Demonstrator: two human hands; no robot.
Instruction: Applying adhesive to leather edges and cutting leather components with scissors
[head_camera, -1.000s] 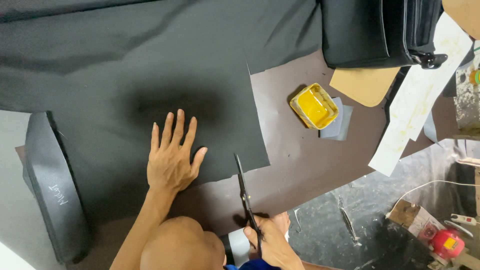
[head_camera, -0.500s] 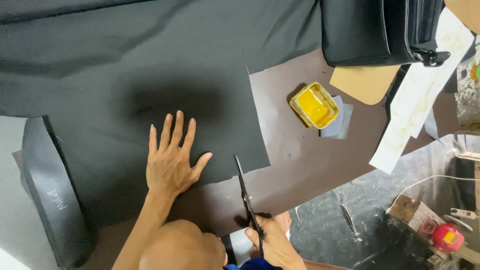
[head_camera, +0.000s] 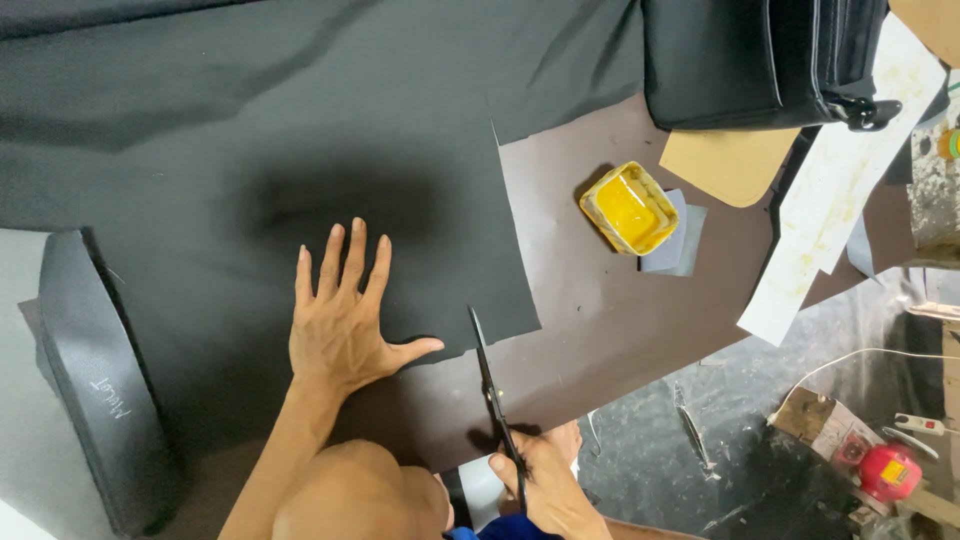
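Black fabric (head_camera: 300, 130), flat under left hand (head_camera: 340, 325)

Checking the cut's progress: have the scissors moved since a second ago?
No. The scissors sit at the same spot on the black sheet's lower edge, gripped by the right hand.

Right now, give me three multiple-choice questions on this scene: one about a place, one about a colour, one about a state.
1. Where does the left hand lie?
A. flat on the black fabric
B. on the black bag
C. in the tub

2. What colour is the small tub?
A. blue
B. yellow
C. white

3. What does the right hand hold?
A. nothing
B. a brush
C. scissors

Answers: 1 A, fingers spread on the cloth; 2 B, yellow inside and out; 3 C, fingers in the handles, blades at the fabric edge.
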